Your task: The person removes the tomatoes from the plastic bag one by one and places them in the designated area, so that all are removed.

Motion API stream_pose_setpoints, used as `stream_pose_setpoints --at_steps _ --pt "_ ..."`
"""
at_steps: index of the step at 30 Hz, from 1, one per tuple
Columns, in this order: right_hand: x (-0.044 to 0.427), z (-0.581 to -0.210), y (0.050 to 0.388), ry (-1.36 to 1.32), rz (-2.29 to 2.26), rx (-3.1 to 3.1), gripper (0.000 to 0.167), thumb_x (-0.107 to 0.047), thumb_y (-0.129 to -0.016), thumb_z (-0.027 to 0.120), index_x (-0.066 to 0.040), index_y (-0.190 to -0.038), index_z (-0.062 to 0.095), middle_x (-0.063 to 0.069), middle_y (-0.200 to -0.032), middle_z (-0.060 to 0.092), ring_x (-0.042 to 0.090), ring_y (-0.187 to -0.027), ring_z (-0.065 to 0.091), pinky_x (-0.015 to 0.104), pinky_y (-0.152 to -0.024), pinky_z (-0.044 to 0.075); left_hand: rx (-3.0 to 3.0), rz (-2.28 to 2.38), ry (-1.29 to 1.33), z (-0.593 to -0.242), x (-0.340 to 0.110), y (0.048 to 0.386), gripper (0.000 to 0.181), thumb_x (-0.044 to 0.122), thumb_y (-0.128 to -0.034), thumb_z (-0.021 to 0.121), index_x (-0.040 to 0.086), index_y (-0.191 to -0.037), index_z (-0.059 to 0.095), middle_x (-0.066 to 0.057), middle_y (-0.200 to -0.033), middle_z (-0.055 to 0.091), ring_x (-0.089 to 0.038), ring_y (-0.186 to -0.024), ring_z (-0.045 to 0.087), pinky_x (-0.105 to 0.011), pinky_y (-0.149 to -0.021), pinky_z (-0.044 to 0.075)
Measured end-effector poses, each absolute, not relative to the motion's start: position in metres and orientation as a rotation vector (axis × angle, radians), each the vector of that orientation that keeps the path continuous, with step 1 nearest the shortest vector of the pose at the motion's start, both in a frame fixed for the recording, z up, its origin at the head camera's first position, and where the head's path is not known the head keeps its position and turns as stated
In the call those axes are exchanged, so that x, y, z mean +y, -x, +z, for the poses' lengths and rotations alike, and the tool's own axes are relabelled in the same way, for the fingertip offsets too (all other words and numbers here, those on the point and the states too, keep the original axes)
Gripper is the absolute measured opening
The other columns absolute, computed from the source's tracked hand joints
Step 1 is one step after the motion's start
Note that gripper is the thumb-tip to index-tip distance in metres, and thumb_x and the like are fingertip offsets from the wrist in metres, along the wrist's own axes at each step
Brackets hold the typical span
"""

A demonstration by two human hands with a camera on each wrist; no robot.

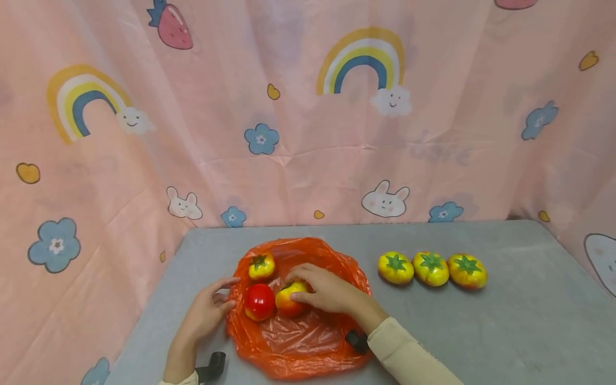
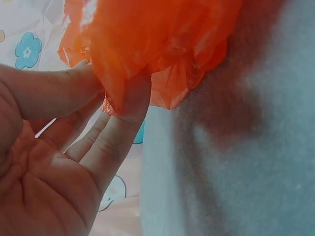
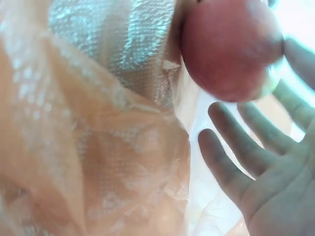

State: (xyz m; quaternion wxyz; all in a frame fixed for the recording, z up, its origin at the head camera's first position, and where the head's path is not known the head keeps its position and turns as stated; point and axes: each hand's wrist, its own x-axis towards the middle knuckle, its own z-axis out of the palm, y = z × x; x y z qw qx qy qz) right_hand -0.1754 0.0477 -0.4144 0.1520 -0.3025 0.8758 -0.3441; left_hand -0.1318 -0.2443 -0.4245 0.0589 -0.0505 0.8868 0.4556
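An orange plastic bag (image 1: 308,342) lies spread with its mouth up. My left hand (image 1: 202,316) is at its left rim; in the left wrist view the bag's edge (image 2: 162,39) runs between thumb and fingers of that hand (image 2: 64,142). Inside, my right hand (image 1: 332,291) grips a yellow-red fruit (image 1: 285,305). The right wrist view has this fruit (image 3: 231,49) between thumb and fingertips of the hand (image 3: 275,167). A red fruit (image 1: 260,302) and a smaller yellow one (image 1: 261,266) lie beside it in the bag.
Three yellow fruits with green leaf tops, the left (image 1: 395,268), middle (image 1: 431,268) and right (image 1: 467,271), stand in a row on the grey table (image 1: 481,331), right of the bag. A pink patterned curtain (image 1: 298,182) hangs behind. Black wrist devices (image 1: 212,367) show near both wrists.
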Motion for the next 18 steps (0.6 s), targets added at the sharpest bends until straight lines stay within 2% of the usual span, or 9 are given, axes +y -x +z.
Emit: stream_pose_setpoints --at_steps 3,5,11,15,18 --pt "0.0484 -0.4131 0.1737 0.809 -0.981 2.481 0.069 -0.051 -0.088 0.07 -0.026 -0.147 0.044 -0.001 -0.149 0.048 0.02 -0.134 0.05 0.05 -0.113 0.043 2.675 1.386 0.147 -0.4243 -0.2447 0.1319 0.05 -0.009 -0.0878 0.065 0.013 -0.134 0.061 -0.017 -0.132 0.06 -0.018 -0.091 0.068 -0.029 -0.078 0.058" --pt "0.0488 -0.413 0.1727 0.782 -0.973 2.452 0.08 -0.05 -0.085 0.074 -0.027 -0.152 0.037 0.0 -0.151 0.047 0.021 -0.135 0.049 0.051 -0.113 0.043 2.672 1.391 0.145 -0.4243 -0.245 0.1319 0.05 -0.009 -0.0878 0.065 0.012 -0.134 0.061 -0.017 -0.131 0.06 -0.018 -0.09 0.068 -0.03 -0.077 0.059" --pt "0.0502 -0.4172 0.1707 0.82 -0.93 2.384 0.078 -0.042 -0.082 0.079 -0.029 -0.15 0.041 -0.006 -0.146 0.05 0.014 -0.127 0.05 0.046 -0.112 0.044 2.676 1.392 0.137 -0.4241 -0.2457 0.1316 0.05 -0.009 -0.0878 0.065 0.012 -0.133 0.062 -0.017 -0.131 0.061 -0.019 -0.091 0.069 -0.027 -0.075 0.057" --pt "0.0532 -0.4182 0.1702 0.825 -0.956 2.361 0.079 -0.042 -0.08 0.082 -0.033 -0.148 0.042 -0.008 -0.147 0.049 0.015 -0.129 0.049 0.049 -0.111 0.044 2.68 1.383 0.126 -0.4239 -0.2458 0.1319 0.05 -0.008 -0.0882 0.064 0.011 -0.134 0.061 -0.018 -0.13 0.061 -0.019 -0.09 0.069 -0.028 -0.074 0.057" --pt "0.0555 -0.417 0.1709 0.839 -0.992 2.325 0.079 -0.035 -0.078 0.084 -0.034 -0.147 0.044 -0.01 -0.147 0.049 0.016 -0.131 0.048 0.05 -0.112 0.044 2.686 1.373 0.127 -0.4237 -0.2456 0.132 0.05 -0.008 -0.0882 0.064 0.011 -0.134 0.061 -0.018 -0.13 0.061 -0.018 -0.089 0.069 -0.028 -0.073 0.057"
